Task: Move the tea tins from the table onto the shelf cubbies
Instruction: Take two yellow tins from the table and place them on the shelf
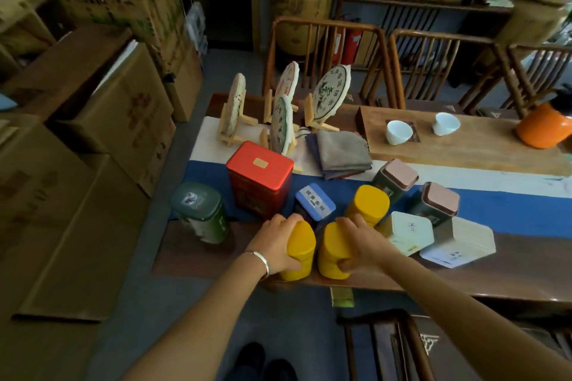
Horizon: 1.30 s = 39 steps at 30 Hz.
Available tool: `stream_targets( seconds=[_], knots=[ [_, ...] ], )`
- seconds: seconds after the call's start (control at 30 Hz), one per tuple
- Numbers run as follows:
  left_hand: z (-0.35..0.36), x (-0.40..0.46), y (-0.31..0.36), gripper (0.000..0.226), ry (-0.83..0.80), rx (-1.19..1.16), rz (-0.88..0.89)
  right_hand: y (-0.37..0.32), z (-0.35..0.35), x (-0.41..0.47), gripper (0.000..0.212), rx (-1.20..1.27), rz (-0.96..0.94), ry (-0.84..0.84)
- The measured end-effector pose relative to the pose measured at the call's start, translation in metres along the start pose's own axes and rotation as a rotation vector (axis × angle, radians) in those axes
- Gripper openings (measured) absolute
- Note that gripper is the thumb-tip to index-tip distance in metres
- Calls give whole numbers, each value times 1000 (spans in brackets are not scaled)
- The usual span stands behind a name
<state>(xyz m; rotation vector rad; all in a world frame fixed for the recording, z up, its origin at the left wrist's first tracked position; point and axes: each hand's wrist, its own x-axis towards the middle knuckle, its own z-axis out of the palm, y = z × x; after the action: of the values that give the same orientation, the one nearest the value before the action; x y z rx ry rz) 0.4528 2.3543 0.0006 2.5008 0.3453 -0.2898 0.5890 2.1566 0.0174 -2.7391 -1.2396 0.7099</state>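
Tea tins: two yellow ones stand upright, long axes vertical, side by side at the surface point(216, 260) near edge; left hand point(278, 241) grasps one tin point(301, 252), right hand point(362, 241) grasps the other point(332, 252)

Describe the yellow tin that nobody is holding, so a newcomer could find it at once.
Start at the big red tin on the table's blue cloth. To its right, past the small blue-lidded tin, stands the free yellow tin. Two other yellow tins sit nearer the table edge, each with a hand closed on it; this one stands untouched.
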Motion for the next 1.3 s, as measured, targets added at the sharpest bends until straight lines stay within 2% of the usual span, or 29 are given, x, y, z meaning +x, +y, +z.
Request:
stream_targets(
  seconds=[0.13, 0.33, 0.5, 0.77, 1.0, 1.17, 1.3],
  knots=[
    [-16, -35, -9, 87, 12, -162, -29, -14, -8, -7, 105, 36, -74, -41],
    [-78, -94, -27, 83, 54, -166, -84, -67, -40, -3, 105, 74, -257, -113],
    [-128, -179, -49, 84, 182, -180, -212, -146, -62, -4, 97, 130, -491, -162],
    [-209, -376, -95, 78, 517, -243, -424, -348, -109, -25, 91, 236, -874, -196],
    [-249, -571, -118, 77, 765, -283, -541, -544, -109, -84, 92, 296, -1149, -187],
    [-263, -707, -125, 76, 850, -121, -653, -691, -92, -144, 86, 408, -1291, -324],
    [-263, -802, -132, 74, 955, -114, -767, -787, -71, -185, 78, 428, -1402, -408]
  ],
)
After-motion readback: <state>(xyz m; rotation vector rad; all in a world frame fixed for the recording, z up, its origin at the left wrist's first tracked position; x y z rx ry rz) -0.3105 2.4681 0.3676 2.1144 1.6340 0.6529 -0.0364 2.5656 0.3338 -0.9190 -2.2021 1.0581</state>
